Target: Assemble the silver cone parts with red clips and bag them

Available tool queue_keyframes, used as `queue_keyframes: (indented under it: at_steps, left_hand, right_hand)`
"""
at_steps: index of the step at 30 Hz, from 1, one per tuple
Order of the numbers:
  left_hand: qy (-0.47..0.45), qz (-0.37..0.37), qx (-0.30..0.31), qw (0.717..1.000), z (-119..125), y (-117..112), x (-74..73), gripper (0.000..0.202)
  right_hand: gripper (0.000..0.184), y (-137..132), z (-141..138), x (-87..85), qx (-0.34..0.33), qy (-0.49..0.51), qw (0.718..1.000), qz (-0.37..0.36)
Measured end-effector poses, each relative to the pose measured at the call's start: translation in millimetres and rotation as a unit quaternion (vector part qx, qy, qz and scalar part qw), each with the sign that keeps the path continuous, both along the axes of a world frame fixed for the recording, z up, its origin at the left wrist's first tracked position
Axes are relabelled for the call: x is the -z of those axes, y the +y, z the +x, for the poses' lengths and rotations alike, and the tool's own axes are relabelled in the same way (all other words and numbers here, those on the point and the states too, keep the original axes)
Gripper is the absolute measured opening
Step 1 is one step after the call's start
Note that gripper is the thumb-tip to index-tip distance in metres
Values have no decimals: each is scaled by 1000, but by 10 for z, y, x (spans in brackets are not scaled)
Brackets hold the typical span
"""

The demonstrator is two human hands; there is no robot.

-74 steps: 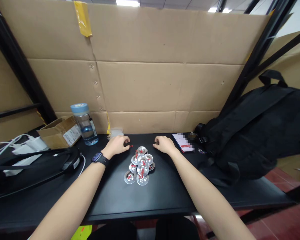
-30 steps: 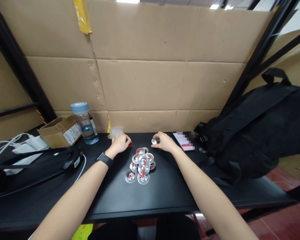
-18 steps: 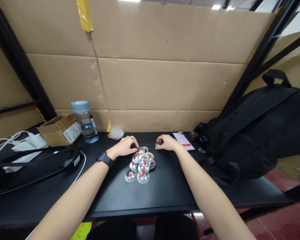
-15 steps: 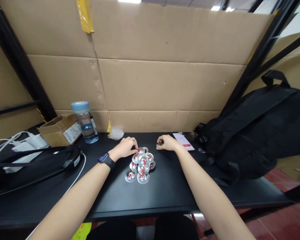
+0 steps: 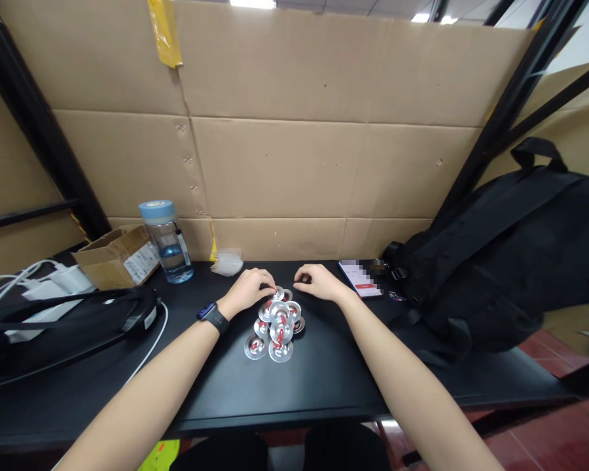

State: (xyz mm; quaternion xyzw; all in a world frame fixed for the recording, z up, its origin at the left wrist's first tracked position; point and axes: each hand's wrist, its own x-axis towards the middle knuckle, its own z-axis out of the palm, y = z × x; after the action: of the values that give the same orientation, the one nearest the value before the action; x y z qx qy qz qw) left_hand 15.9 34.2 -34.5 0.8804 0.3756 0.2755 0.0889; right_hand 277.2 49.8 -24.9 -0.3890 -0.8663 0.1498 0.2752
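Several shiny silver discs with domed middles and red straps, which look like finger cymbals (image 5: 281,332), lie heaped on the black table. At the far edge of the heap, my left hand (image 5: 250,288) pinches one finger cymbal (image 5: 279,294) by its red strap between thumb and fingers. A dark smartwatch (image 5: 213,316) is on the left wrist. Just to the right of the heap hovers my right hand (image 5: 318,282), fingers curled with a gap to the thumb. Nothing shows in that gap.
A water bottle (image 5: 167,242), a cardboard box (image 5: 119,257) and a black case (image 5: 78,333) with white chargers stand left. Clear plastic (image 5: 226,262) lies by the cardboard wall (image 5: 275,167). A phone (image 5: 360,279) and a black backpack (image 5: 510,255) are right.
My right hand has moved left toward the heap, and the small dark disc at its fingertips no longer shows. My left hand has shifted slightly right with its fingers at the far cymbal.
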Motion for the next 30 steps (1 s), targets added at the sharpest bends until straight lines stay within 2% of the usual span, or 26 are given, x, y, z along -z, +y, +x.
queue_keyframes:
  at_steps: [5, 10, 15, 21, 27, 30]
  left_hand:
    - [-71, 17, -60, 996, 51, -62, -101, 6]
    - [-130, 12, -74, 989, 94, -110, -159, 3]
    - [-177, -1, -63, 982, 101, -114, -178, 11]
    - [-168, -3, -56, 984, 114, -129, -189, 9]
    - [-165, 2, -47, 985, 117, -139, -203, 8]
    - [-157, 6, -42, 987, 132, -157, -217, 8]
  right_hand:
    - [20, -160, -331, 90, -62, 89, 994, 7]
    - [25, -216, -526, 178, -18, 130, 991, -1]
    - [32, -163, -517, 202, -19, 236, 968, -80]
    - [32, -156, -502, 176, -28, 224, 969, -100]
    - [42, -219, -490, 121, -72, 280, 937, -196]
    - [45, -219, -483, 116, -65, 265, 941, -202]
